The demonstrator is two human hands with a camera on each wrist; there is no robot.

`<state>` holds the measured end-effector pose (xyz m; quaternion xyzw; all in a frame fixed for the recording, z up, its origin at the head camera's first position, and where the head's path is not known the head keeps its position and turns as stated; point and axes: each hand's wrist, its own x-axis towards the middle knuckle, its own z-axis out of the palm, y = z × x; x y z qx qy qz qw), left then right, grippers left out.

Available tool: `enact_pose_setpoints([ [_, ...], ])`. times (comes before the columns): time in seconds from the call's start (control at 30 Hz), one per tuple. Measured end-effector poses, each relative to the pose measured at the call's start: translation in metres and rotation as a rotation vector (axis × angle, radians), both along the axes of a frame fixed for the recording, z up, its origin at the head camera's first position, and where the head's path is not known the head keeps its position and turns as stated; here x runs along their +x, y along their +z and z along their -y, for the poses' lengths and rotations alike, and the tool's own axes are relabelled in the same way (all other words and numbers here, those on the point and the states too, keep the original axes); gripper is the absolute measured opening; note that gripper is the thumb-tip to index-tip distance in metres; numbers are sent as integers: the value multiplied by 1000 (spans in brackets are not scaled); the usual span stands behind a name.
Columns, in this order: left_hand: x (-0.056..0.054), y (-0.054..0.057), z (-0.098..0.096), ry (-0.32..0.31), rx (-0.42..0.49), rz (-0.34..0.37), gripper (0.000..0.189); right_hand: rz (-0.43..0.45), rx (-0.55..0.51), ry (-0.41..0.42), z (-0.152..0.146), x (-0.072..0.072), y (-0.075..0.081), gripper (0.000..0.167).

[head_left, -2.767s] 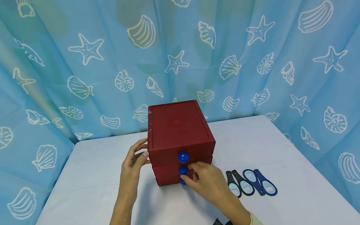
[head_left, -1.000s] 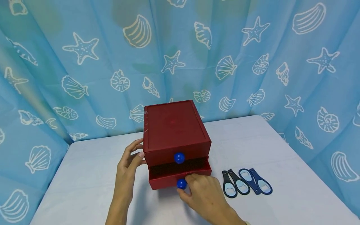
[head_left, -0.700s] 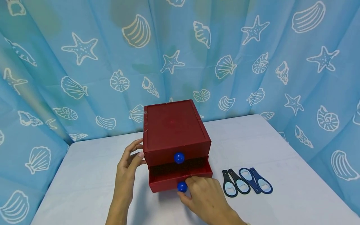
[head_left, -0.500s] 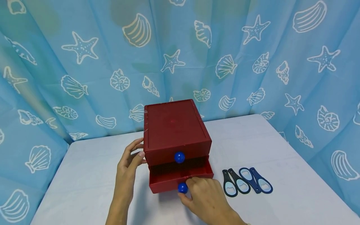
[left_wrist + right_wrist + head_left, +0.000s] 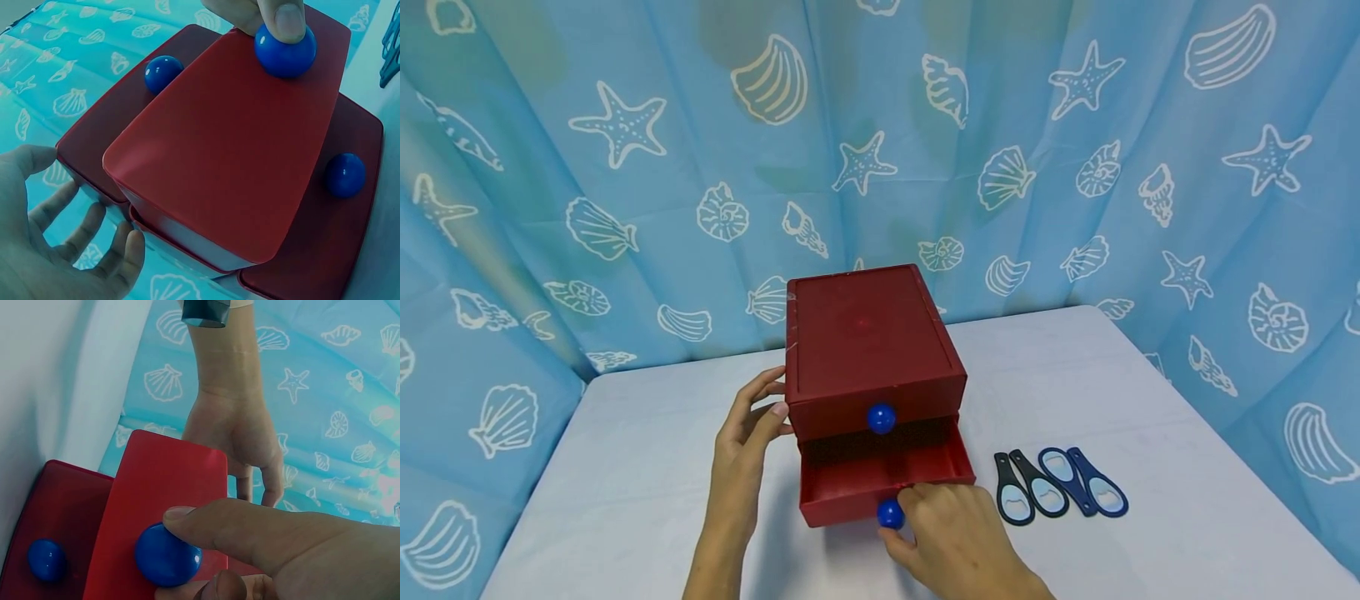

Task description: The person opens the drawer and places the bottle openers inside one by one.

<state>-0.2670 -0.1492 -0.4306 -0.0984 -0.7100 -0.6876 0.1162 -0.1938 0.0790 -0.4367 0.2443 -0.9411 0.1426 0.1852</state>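
A dark red drawer cabinet stands on the table with three drawers, each with a round blue knob. The middle drawer is pulled well out, and part of its red floor shows. My right hand pinches that drawer's knob between thumb and fingers, as the left wrist view also shows. On the cabinet's left side my left hand rests with spread fingers, its thumb at the front edge. The top drawer's knob and the bottom knob sit on closed drawers.
To the right of the cabinet lie several bottle openers, two black and two blue. A white cloth covers the table. Blue curtains with white shell prints hang behind and at both sides.
The middle drawer was closed at first. My right hand has drawn it toward me by its knob, and it is still sliding farther out. My left hand has stayed against the cabinet's side.
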Motion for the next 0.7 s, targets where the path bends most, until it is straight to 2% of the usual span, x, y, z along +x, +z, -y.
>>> enact_pose_setpoints([
  [0.47,-1,0,1,-12,22,-10,41,-14,77,17,-1,4,4,28],
  [0.7,0,-1,1,-24,27,-18,41,13,116,16,0,6,6,29],
])
